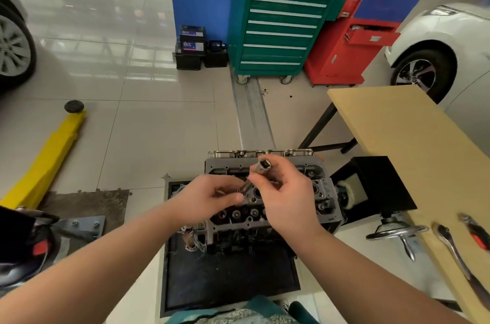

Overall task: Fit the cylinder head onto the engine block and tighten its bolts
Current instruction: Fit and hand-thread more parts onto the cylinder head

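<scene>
Steel socket extension (256,174), tilted, socket end up-right

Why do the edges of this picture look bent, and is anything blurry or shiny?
Head view: the wide-angle lens bows the green tool cabinet and the wooden table outward; the tiled floor shows hazy glare and reflections; the top right corner is smeared; the hands, left and right, and the socket extension are slightly soft.

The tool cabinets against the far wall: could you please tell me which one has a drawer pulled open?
The red tool cabinet on the right; one drawer juts out. The tall green tool cabinet beside it has every drawer shut.
</scene>
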Demonstrator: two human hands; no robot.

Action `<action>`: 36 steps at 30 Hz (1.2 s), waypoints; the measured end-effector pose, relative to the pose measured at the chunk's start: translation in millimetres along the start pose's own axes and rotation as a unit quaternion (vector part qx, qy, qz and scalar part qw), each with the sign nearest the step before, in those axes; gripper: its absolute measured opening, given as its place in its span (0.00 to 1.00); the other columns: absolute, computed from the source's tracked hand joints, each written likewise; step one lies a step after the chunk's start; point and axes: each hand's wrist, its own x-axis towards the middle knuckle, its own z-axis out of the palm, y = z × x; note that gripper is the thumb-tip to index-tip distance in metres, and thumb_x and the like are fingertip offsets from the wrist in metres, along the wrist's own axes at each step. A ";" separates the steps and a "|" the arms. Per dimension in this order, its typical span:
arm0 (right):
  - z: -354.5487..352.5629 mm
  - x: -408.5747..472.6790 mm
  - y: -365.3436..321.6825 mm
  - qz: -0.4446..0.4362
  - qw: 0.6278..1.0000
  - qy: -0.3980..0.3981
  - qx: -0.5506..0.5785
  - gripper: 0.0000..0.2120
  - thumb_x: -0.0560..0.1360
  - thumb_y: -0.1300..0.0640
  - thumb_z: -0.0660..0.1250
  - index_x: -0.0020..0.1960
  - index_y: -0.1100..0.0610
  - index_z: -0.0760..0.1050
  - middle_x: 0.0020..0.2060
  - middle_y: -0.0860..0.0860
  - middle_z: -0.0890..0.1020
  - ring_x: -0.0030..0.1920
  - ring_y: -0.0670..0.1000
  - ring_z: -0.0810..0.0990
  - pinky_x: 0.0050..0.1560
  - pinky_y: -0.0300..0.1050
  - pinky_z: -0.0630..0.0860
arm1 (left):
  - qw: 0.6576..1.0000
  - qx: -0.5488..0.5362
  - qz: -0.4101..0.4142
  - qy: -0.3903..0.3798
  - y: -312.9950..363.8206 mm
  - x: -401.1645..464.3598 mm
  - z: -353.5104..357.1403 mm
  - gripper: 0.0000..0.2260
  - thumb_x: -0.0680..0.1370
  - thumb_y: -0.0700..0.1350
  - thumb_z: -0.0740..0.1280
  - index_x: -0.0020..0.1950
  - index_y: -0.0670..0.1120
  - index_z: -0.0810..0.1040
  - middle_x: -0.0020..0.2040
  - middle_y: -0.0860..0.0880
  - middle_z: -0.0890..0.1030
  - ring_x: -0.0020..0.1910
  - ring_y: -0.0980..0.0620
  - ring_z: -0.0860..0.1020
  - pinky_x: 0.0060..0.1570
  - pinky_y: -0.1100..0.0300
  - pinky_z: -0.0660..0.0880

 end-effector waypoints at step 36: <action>39.4 -16.4 -2.8 -0.040 0.991 -0.106 -0.065 0.18 0.81 0.61 0.67 0.67 0.47 0.74 0.55 0.43 0.83 0.56 0.42 0.82 0.57 0.32 0.76 | 0.902 -0.287 -0.290 0.138 -89.7 -57.0 70.7 0.33 0.79 0.50 0.75 0.81 0.61 0.65 0.71 0.56 0.77 0.54 0.53 0.85 0.54 0.51 0.84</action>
